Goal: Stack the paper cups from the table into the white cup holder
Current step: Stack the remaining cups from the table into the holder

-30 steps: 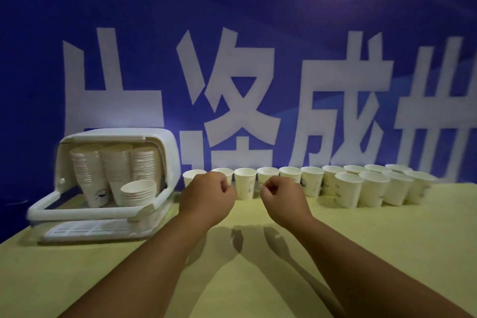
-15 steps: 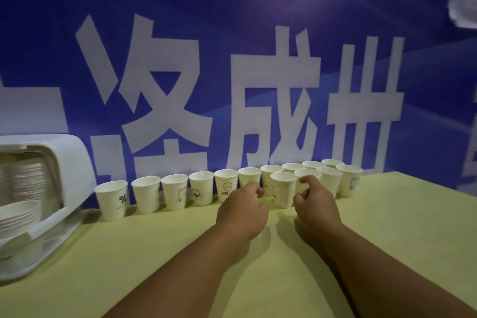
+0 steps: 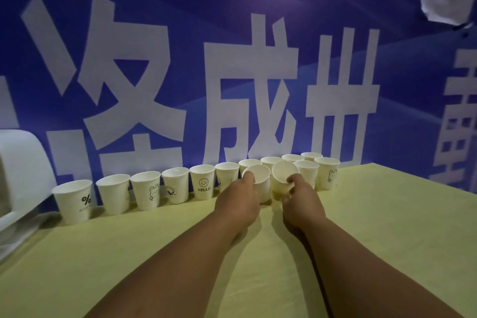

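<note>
Left hand and right hand now grip tilted left cup and right cup, upright before; cup holder cropped.

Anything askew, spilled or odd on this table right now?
Only two cups lean: the left-held cup in the left hand and the right-held cup in the right hand tip their mouths toward the camera. The row of cups stands upright. Nothing spilled.
</note>
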